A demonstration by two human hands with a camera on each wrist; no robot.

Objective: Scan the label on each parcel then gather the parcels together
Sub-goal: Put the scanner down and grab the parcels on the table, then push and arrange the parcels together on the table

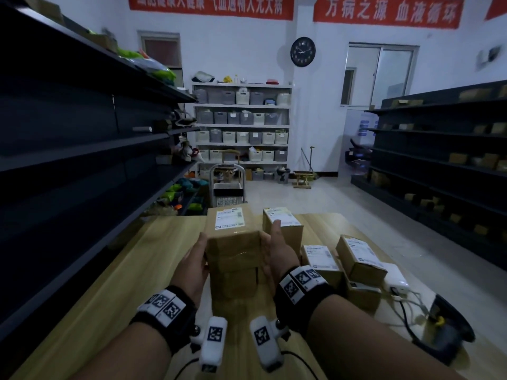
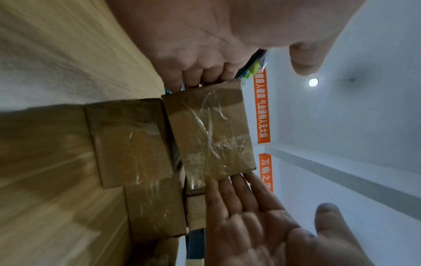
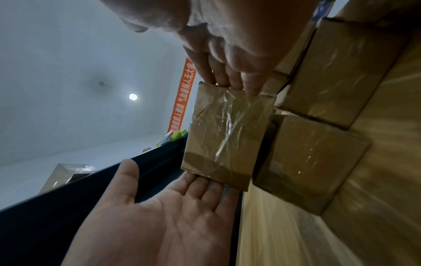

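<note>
A taped cardboard parcel (image 1: pixel 233 242) with a white label (image 1: pixel 230 219) on top is clamped between my two hands over the wooden table (image 1: pixel 109 297). My left hand (image 1: pixel 196 259) presses flat against its left side and my right hand (image 1: pixel 275 248) against its right side, fingers straight. It is on or just above a second parcel (image 1: pixel 236 282); I cannot tell whether they touch. The left wrist view shows the held parcel (image 2: pixel 209 131) between both sets of fingertips. In the right wrist view it (image 3: pixel 227 135) stands above a lower parcel (image 3: pixel 307 167).
More labelled parcels stand on the table: one (image 1: pixel 282 223) just right of the held one, two more (image 1: pixel 321 259) (image 1: pixel 359 259) further right. A white box (image 1: pixel 395 278) with cables and a dark scanner (image 1: pixel 447 333) lie at the right edge. Dark shelving flanks both sides.
</note>
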